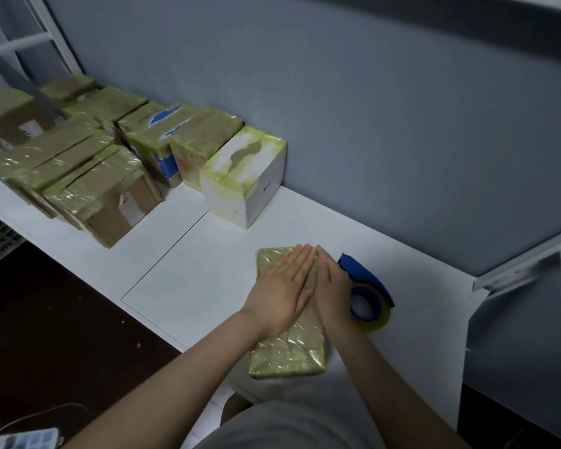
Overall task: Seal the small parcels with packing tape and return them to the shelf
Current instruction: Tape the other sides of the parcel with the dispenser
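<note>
Pressing down flat on taped parcel (285, 354) with left hand (282, 286) and right hand (332, 286), both laid open, gripping nothing. Just right of parcel: tape dispenser (370, 296). Near parcel: bench (175, 286) front edge. Risk: shoving parcel overboard, trapping tape wrinkles.

No text, brand or number can be read in the head view. A small dark mark (265, 188) is printed on the side of the white box (240, 179), but it is too small to be made out. White labels (30, 129) are stuck on the brown cardboard box (10, 119) at the far left, and pale print is carried on the blue-sided box (156, 150); all of it is blurred.
</note>
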